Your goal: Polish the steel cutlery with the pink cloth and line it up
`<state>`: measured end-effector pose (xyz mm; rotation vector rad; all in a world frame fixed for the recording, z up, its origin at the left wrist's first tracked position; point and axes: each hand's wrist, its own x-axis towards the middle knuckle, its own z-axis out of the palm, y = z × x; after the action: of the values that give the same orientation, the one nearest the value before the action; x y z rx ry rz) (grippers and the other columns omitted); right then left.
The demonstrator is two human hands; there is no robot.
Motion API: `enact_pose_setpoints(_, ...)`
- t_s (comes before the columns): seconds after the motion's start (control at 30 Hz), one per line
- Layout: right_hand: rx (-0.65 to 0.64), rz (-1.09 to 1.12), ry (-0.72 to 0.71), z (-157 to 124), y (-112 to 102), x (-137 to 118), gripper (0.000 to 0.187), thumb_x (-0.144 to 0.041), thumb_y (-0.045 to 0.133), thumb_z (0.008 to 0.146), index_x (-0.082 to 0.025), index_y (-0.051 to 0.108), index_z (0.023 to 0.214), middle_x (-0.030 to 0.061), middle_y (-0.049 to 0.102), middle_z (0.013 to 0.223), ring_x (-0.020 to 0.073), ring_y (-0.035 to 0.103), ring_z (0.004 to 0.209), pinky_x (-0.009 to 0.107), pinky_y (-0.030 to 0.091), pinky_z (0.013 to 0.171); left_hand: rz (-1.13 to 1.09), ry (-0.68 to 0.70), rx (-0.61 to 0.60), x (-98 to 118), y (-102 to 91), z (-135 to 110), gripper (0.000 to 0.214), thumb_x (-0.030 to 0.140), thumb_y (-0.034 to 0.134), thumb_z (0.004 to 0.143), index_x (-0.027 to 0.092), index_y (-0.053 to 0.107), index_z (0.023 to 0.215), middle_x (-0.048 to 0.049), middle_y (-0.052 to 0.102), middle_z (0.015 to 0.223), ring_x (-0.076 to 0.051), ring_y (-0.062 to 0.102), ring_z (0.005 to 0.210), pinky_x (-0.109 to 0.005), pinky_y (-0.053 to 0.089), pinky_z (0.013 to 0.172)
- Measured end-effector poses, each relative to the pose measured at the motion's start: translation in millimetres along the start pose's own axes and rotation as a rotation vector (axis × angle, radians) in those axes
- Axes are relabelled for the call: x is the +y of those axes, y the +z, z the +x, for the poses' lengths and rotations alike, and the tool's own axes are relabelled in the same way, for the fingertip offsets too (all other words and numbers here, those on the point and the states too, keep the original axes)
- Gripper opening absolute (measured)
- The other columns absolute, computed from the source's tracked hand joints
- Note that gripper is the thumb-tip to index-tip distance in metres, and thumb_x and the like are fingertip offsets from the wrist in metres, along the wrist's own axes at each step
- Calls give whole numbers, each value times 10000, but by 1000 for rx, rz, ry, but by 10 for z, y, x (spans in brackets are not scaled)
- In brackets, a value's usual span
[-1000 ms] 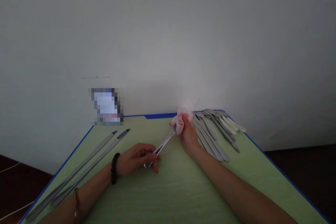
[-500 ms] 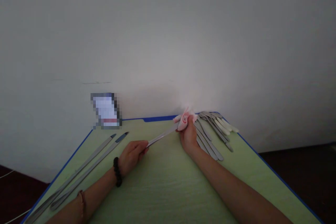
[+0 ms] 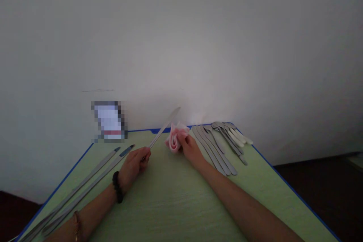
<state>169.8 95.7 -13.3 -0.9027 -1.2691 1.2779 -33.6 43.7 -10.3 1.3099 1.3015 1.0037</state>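
My left hand (image 3: 134, 164) is closed around the handle of a metal table knife (image 3: 168, 120), whose blade points up and away to the right. Beside the blade, my right hand (image 3: 190, 149) pinches a crumpled pink and white cloth (image 3: 176, 138). The cloth and the blade are apart, with a small gap between them. To the right of my right hand lie several metal knives (image 3: 214, 149) side by side on the table. Two more long knives (image 3: 93, 181) lie to the left of my left arm, their near ends partly hidden.
The pale green table (image 3: 164, 204) has a blue edge and stands against a grey wall (image 3: 181, 45). A blurred-out phone-like screen (image 3: 109, 119) leans at the back left. Spoons and forks (image 3: 227, 136) and white-handled cutlery (image 3: 238, 136) lie at the back right.
The cloth has come off the knife's blade, baring it. My right hand has moved left with the cloth, and my left hand has tilted the knife more upright and drawn slightly left.
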Motion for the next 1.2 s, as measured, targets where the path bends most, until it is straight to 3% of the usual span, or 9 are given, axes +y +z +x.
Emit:
enact_pose_setpoints(0.2, -207, -170, -41, -111, 56, 21, 322, -428, 578, 807, -193, 489, 1008, 36, 609, 883, 131, 577, 684, 246, 458, 565, -37, 12, -103, 126, 222, -137, 445, 619, 527, 767, 196, 447, 653, 81, 357, 534, -79, 286, 460, -196, 235, 424)
enact_pose_setpoints(0.33, -218, -214, -14, -158, 86, 18, 321, -360, 679, 718, -203, 459, 891, -31, 542, 740, 100, 508, 602, 222, 407, 529, -3, 69, -170, 150, 282, -154, 450, 634, 507, 781, 184, 508, 764, 68, 405, 584, -87, 308, 492, -202, 267, 447)
enact_pose_setpoints(0.47, -244, -316, -25, -171, 102, -14, 257, -259, 673, 691, -200, 424, 697, -83, 404, 588, 73, 379, 530, 203, 316, 492, 67, 147, -32, 110, 251, -128, 436, 597, 446, 842, 194, 461, 678, 73, 373, 541, -91, 303, 474, -208, 254, 430)
enact_pose_setpoints(0.57, -247, -294, -27, -176, 110, -35, 200, -198, 641, 687, -199, 442, 709, -82, 423, 583, 71, 384, 521, 201, 317, 492, 50, 197, 104, 104, 231, -128, 417, 566, 429, 867, 200, 432, 667, 73, 368, 546, -91, 309, 472, -204, 257, 425)
enact_pose_setpoints(0.67, -269, -169, -1, -185, 109, -67, 148, -266, 616, 737, -197, 507, 811, -50, 518, 648, 83, 465, 533, 207, 369, 494, 63, 238, 159, 107, 223, -144, 377, 536, 401, 892, 196, 462, 740, 80, 354, 549, -92, 309, 469, -199, 262, 430)
enact_pose_setpoints(0.8, -383, -18, 50, -191, 85, -114, 333, -489, 483, 835, -185, 572, 940, 28, 628, 817, 111, 584, 592, 226, 438, 491, 195, 255, 25, 70, 219, -155, 360, 492, 342, 932, 192, 485, 793, 67, 381, 571, -106, 350, 495, -204, 289, 455)
enact_pose_setpoints(0.9, -387, -56, 57, -182, 79, -107, 404, -562, 494, 817, -170, 586, 854, 32, 635, 752, 119, 604, 593, 215, 449, 475, 354, 270, -124, 49, 224, -150, 348, 449, 328, 941, 186, 523, 825, 49, 427, 598, -120, 392, 529, -214, 317, 486)
enact_pose_setpoints(1.0, -313, -89, 78, -164, 90, -65, 338, -510, 585, 777, -174, 563, 807, -6, 606, 642, 101, 569, 515, 201, 441, 440, 488, 299, -186, 61, 229, -141, 356, 419, 307, 947, 181, 560, 868, 25, 506, 644, -136, 445, 568, -225, 350, 532)
enact_pose_setpoints(1.2, -214, -28, 107, -132, 104, -15, 338, -376, 685, 697, -224, 399, 796, -63, 588, 641, 98, 554, 461, 203, 416, 415, 694, 298, -229, 99, 243, -136, 391, 426, 287, 948, 173, 581, 904, -1, 571, 672, -160, 523, 592, -247, 371, 572)
